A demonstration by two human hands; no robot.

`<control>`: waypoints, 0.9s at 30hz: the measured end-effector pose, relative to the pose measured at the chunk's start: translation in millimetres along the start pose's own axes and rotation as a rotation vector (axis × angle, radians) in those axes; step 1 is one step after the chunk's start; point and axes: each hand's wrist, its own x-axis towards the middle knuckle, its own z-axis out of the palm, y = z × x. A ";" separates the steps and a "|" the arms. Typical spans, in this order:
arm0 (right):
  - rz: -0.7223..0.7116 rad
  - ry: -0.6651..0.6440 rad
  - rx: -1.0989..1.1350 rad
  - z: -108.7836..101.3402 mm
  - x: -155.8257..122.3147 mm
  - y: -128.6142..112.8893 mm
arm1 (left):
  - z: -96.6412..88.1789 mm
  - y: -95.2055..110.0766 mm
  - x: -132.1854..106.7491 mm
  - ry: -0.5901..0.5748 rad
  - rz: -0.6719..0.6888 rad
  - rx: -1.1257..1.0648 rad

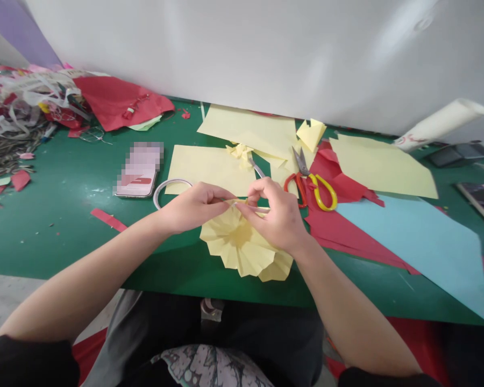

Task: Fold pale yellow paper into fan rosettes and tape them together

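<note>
Paper fan [242, 244] sits pinched at its twelve o'clock edge between left hand [193, 207] and right hand [278, 217], fingers narrow; joining its ends apparently demands steady alignment.

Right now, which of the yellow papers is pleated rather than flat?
The fan-shaped yellow paper at the front, pinched along its top by the left hand and right hand; the other yellow sheets lie flat farther back.

the pleated paper fan [242, 244] is pale yellow, like the sheets [210, 167] behind it, on a dark green table [64, 226]. the scissors [312, 183] have one red and one yellow handle. beside them lie red paper [339, 226] and a light blue sheet [419, 242].
</note>
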 end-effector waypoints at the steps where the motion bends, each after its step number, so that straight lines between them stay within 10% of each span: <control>1: -0.010 0.004 -0.020 0.4 0.2 0.5 | -0.1 0.3 -0.1 0.003 0.012 0.033; 27: 0.152 0.022 -0.081 4.7 -2.0 -3.7 | 5.4 2.8 -2.9 0.232 0.229 0.435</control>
